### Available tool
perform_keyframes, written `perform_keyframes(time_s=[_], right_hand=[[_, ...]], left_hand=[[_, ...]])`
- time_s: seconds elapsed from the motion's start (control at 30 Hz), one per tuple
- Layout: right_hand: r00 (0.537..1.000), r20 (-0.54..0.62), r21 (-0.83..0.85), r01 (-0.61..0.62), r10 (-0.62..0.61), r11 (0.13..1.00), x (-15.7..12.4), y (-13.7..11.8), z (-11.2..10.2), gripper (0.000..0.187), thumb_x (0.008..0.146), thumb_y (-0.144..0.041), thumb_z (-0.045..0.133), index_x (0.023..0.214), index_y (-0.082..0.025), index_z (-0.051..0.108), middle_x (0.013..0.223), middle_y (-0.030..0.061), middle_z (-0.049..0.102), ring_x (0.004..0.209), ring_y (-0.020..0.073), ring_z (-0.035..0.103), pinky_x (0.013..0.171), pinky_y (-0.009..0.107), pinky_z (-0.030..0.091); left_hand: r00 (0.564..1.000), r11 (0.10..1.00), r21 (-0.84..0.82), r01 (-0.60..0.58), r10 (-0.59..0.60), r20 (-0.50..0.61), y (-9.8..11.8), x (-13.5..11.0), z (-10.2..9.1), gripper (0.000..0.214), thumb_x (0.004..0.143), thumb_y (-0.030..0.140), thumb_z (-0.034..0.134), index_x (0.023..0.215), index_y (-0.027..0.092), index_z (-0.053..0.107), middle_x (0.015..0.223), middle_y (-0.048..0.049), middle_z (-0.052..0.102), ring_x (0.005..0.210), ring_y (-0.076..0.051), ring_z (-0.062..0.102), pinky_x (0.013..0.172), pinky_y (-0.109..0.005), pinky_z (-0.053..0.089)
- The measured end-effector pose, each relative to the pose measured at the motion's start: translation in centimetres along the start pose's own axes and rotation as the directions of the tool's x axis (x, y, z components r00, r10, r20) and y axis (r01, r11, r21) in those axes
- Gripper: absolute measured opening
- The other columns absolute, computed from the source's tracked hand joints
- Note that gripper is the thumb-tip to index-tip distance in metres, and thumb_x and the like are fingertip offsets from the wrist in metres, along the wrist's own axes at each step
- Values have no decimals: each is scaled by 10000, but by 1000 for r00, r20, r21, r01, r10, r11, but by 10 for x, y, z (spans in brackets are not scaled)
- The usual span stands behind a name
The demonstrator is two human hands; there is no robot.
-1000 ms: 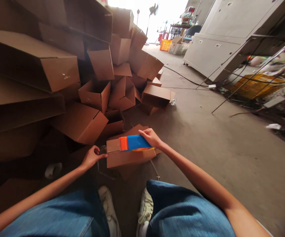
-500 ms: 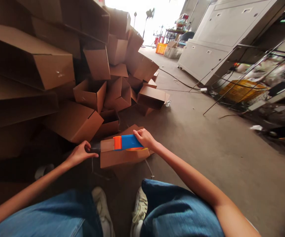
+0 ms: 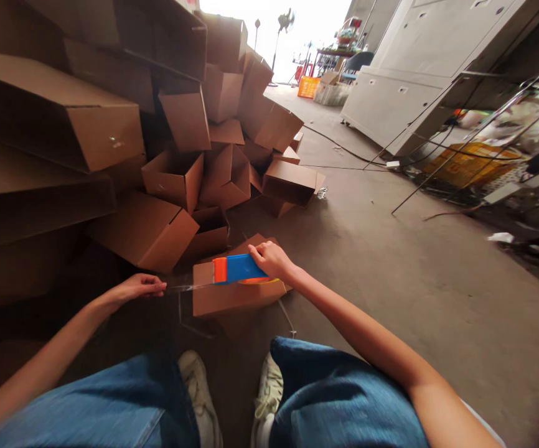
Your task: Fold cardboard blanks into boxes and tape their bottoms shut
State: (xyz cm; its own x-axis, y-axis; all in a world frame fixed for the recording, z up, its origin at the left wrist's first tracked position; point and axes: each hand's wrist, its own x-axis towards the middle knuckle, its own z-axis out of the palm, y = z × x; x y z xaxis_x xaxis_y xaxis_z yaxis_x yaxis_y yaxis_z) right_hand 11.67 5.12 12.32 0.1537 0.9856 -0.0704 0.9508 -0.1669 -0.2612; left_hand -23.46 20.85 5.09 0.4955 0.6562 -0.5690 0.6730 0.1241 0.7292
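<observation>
The right hand (image 3: 269, 260) grips a blue-and-orange tape dispenser (image 3: 239, 269) resting on a cardboard box (image 3: 234, 300). The left hand (image 3: 134, 287), fingers nearly closed, pinches the end of a clear tape strip (image 3: 188, 287) drawn from the dispenser. Loose cardboard boxes (image 3: 143, 231) are heaped just beyond the left hand.

Counted in view: one left hand (image 3: 132, 287), one right hand (image 3: 269, 260), one tape dispenser (image 3: 239, 270) and one cardboard box (image 3: 232, 300) beneath it. Over a dozen further cardboard boxes (image 3: 173, 180) are tallied, the exact number being hidden by overlap. Two sneakers (image 3: 198, 398), one yellow crate (image 3: 472, 165), one orange crate (image 3: 309, 87) and one standing fan (image 3: 285, 20) are also recorded.
</observation>
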Motion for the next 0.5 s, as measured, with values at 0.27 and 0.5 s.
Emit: perform_keyframes(time_s=[0.27,0.5], right_hand=[[999,23,-16,32,-32,999,-1,1,-4,582,1081,-406,293,841,-169,768,930,114,781,870,187,716,704,260,394],[998,52,-14,48,-47,999,1,-2,-14,587,1078,-412,294,840,-150,762,914,127,778,839,186,705,672,263,373]], left_hand=[[996,989,-130,77,-70,60,-8,1,-14,526,389,616,892,567,202,622,632,-13,625,650,-166,601,668,-278,502],[993,987,-114,115,-115,8,-16,-17,-42,468,430,563,862,619,187,656,678,-23,642,702,-166,596,662,-257,462]])
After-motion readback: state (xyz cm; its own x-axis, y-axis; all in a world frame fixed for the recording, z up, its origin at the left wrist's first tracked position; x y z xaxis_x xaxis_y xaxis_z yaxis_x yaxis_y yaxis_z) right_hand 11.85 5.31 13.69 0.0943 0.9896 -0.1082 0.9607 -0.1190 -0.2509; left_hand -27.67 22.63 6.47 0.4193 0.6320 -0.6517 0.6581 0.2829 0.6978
